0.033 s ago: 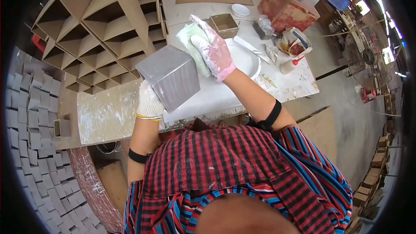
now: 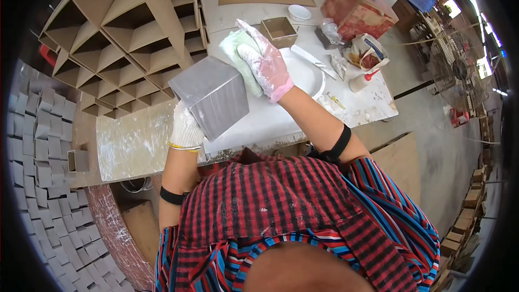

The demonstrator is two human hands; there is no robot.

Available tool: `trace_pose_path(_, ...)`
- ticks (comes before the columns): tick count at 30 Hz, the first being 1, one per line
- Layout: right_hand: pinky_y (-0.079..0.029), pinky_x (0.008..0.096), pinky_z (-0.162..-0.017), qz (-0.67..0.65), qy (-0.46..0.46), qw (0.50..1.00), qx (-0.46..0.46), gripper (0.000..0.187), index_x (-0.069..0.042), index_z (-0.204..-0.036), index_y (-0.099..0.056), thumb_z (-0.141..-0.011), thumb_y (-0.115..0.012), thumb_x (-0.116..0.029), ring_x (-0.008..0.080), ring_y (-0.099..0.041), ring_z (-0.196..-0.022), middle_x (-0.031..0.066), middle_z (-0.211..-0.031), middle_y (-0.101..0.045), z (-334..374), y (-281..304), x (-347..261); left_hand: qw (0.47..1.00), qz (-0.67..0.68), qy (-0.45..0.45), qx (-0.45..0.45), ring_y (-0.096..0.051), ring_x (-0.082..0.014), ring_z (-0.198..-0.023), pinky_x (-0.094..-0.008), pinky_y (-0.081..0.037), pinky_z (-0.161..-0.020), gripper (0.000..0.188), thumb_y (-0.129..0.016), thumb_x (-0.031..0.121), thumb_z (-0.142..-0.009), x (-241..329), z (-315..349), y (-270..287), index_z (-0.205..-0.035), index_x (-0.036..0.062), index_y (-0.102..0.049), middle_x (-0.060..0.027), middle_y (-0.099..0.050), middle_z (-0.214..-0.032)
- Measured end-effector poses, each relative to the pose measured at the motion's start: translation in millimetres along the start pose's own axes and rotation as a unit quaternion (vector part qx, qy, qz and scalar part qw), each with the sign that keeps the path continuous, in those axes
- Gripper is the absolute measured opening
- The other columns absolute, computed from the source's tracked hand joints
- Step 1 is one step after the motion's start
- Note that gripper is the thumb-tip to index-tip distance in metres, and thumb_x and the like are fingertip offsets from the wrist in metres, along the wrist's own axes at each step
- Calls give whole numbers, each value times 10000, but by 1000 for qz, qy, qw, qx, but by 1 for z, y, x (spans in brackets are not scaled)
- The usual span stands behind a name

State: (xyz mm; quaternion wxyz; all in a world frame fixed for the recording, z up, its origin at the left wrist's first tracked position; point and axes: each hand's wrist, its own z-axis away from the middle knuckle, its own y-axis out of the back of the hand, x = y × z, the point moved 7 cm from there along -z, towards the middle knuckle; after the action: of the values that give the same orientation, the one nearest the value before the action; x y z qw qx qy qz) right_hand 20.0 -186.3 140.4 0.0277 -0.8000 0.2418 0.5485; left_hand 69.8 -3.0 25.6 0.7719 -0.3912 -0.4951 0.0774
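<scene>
Box [image 2: 210, 94], four-sided and plain grey, is tilted above the white-topped worktable [image 2: 254, 130]; its visible faces carry only whitish streaks. The left hand [image 2: 186, 127], in a white knit glove, holds it from the lower left. The fingers of that hand are hidden by the box, so I cannot tell how far they spread.

The right hand [image 2: 266, 67], in a thin pinkish glove smeared with white, clasps a folded pale green cloth [image 2: 242, 54] between thumb and fingers. The cloth lies right alongside the box; I cannot tell whether they touch. Beyond the right wrist, a flat white scraper-like tool [image 2: 308, 58] lies across a round white basin [image 2: 311, 81]. Near them are an open brown cardboard box [image 2: 283, 39], a white bowl [image 2: 299, 12] and a red-nozzled squeeze bottle [image 2: 358, 83]; any writing on the bottle is too small to read. Open brown compartments [image 2: 162, 19] rise at the left.
</scene>
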Motion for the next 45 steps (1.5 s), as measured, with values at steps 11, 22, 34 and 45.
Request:
trace_pose_path(11,-404,323,-887,37,118,992,16,530,-68,-1283,-422,-781,-582,-130,265,-553,-992,140,-1113,-565,-1,-2,-48,985,137,47,-91,-573,-248,-940,-357,-502,-789,347,-365,225,-923,3,0,25,-1114,-27,-507,-150,-573,-1056)
trace_pose_path(22,-480,374,-746,291,311,882,-201,593,-198,-1303,-389,-761,-628,-221,295,-582,-842,103,-1059,-575,-11,-44,-61,994,65,79,-49,-599,-240,-861,-366,-512,-782,346,-477,261,-860,1,6,-9,-1091,13,-544,-117,-606,-1004)
trace_pose_path(34,-433,389,-821,260,303,858,-323,616,-209,-1332,-357,-781,-624,-149,276,-528,-996,107,-1130,-536,24,-85,-74,987,62,113,-98,-574,-234,-934,-345,-487,-817,334,-424,224,-910,-11,-2,29,-1182,39,-478,-113,-568,-1092)
trace_pose_path(45,-437,327,-834,48,280,944,-167,641,-140,-1331,-367,-755,-644,-94,292,-549,-933,131,-1062,-566,-2,-55,-81,994,76,81,18,-599,-194,-838,-311,-512,-719,310,-432,258,-921,0,21,-8,-1096,39,-564,-86,-617,-982)
